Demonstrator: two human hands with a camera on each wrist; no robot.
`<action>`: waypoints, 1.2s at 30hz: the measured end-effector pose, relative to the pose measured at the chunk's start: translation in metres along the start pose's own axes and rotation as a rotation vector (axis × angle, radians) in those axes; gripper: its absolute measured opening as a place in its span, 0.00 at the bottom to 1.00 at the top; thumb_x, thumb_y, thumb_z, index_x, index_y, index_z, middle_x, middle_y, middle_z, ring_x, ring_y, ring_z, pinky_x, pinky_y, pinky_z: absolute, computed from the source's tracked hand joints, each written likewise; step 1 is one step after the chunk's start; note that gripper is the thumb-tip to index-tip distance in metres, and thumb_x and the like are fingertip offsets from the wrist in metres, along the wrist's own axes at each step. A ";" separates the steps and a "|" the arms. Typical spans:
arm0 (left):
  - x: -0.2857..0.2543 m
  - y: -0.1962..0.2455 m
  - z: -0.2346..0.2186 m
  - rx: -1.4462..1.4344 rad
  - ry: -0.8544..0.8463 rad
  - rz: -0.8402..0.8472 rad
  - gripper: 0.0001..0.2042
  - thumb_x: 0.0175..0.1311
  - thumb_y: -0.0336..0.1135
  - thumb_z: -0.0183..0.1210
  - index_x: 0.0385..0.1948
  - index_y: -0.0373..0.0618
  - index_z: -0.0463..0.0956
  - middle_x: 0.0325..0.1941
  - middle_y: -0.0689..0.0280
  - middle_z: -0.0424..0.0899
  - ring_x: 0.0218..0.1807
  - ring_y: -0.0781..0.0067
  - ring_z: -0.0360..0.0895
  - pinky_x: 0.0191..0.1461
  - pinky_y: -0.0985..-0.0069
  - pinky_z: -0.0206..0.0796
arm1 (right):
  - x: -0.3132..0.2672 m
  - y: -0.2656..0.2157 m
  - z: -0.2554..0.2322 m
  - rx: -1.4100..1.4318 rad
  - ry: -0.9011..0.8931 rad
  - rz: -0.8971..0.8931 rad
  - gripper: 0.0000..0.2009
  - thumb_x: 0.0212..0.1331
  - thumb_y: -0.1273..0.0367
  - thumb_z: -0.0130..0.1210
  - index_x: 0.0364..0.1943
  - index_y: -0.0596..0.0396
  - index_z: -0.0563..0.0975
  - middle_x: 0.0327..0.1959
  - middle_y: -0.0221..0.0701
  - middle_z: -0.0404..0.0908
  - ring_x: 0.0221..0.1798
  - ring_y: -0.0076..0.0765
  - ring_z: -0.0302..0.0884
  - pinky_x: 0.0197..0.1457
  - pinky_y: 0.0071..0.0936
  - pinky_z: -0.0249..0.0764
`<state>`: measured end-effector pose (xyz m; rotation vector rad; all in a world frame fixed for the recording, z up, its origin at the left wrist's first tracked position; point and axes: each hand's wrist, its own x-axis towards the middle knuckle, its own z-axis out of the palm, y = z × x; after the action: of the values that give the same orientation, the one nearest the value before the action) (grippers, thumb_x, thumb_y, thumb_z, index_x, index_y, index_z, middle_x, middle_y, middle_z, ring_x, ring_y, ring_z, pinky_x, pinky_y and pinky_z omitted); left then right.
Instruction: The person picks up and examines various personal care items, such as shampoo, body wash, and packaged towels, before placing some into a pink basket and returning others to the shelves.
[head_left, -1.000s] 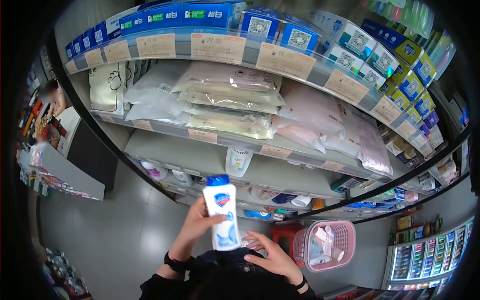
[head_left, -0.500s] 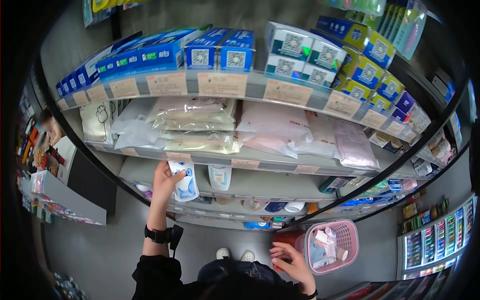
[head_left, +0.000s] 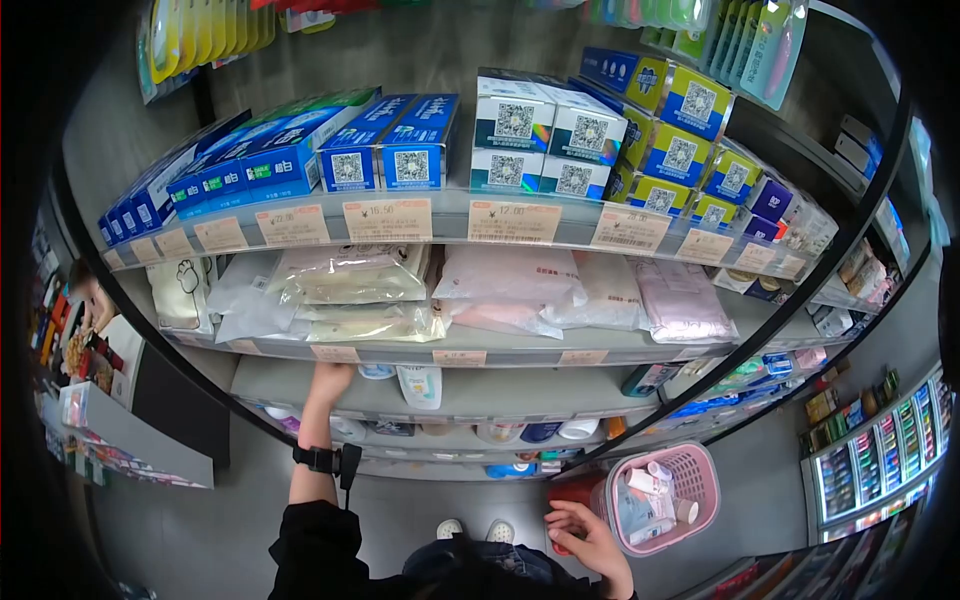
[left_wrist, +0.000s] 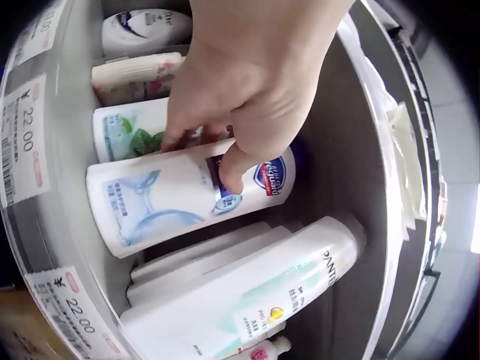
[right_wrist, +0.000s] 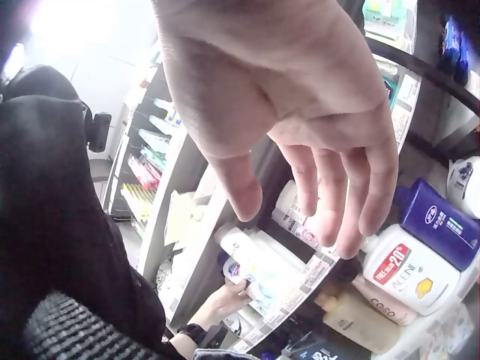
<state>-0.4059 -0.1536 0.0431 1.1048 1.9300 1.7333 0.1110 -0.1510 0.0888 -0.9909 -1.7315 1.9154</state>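
Note:
My left hand [left_wrist: 251, 94] grips a white Safeguard body wash bottle [left_wrist: 154, 206], thumb across its label and fingers behind it. The bottle stands on the shelf among others, its blue cap mostly hidden by my hand. On one side is a bottle with green leaves [left_wrist: 120, 131]; on the other, a white Pantene bottle [left_wrist: 247, 300]. In the head view, the upper shelf edge partly covers my left hand and the bottle. My right hand [head_left: 590, 548] hangs with loosely bent fingers beside the pink basket [head_left: 705, 490], holding nothing.
Above are packed towels [head_left: 510, 285] and toothpaste boxes [head_left: 285, 155] on shelves with price tags. Several bottles [right_wrist: 405, 266] line a lower shelf. A red stool [head_left: 577, 490] stands by the basket, which holds white items. At far left there is a counter [head_left: 140, 440].
My left hand has carried the body wash bottle from in front of me forward and into the shelf beside the Pantene bottle. My right hand has moved slightly right and down.

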 end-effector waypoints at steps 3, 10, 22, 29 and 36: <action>-0.009 0.031 0.014 0.180 -0.086 0.046 0.24 0.54 0.22 0.61 0.55 0.36 0.67 0.52 0.57 0.77 0.56 0.66 0.73 0.56 0.70 0.67 | 0.004 0.000 -0.001 -0.026 0.013 -0.018 0.24 0.59 0.77 0.56 0.61 0.57 0.66 0.50 0.34 0.76 0.48 0.25 0.75 0.52 0.22 0.71; 0.003 -0.015 0.029 0.677 0.071 0.185 0.20 0.57 0.34 0.57 0.52 0.40 0.72 0.54 0.50 0.76 0.57 0.46 0.71 0.60 0.60 0.63 | 0.003 -0.004 -0.002 -0.027 0.086 -0.022 0.24 0.57 0.72 0.61 0.58 0.57 0.69 0.45 0.34 0.79 0.44 0.24 0.77 0.50 0.23 0.73; 0.044 -0.099 0.028 0.878 0.120 0.379 0.20 0.60 0.35 0.55 0.54 0.39 0.72 0.57 0.48 0.73 0.62 0.44 0.67 0.64 0.59 0.58 | -0.013 0.002 0.000 -0.071 0.189 -0.062 0.24 0.59 0.67 0.59 0.58 0.59 0.68 0.45 0.35 0.79 0.45 0.28 0.78 0.51 0.26 0.73; 0.021 -0.015 0.036 0.792 0.050 0.208 0.19 0.60 0.33 0.56 0.53 0.38 0.72 0.58 0.49 0.74 0.60 0.47 0.70 0.62 0.62 0.60 | -0.008 0.003 0.011 -0.102 0.147 -0.104 0.22 0.59 0.68 0.57 0.57 0.58 0.68 0.42 0.36 0.79 0.44 0.30 0.77 0.50 0.25 0.72; -0.058 0.034 0.020 0.206 0.194 0.201 0.06 0.58 0.22 0.55 0.37 0.36 0.74 0.36 0.63 0.78 0.31 0.76 0.73 0.37 0.81 0.63 | -0.008 0.010 0.024 -0.119 0.107 -0.077 0.10 0.58 0.74 0.52 0.43 0.60 0.73 0.34 0.33 0.79 0.39 0.28 0.78 0.46 0.24 0.72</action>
<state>-0.3435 -0.1822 0.0566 1.2825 2.2234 1.8368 0.1015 -0.1749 0.0813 -1.0331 -1.8117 1.6969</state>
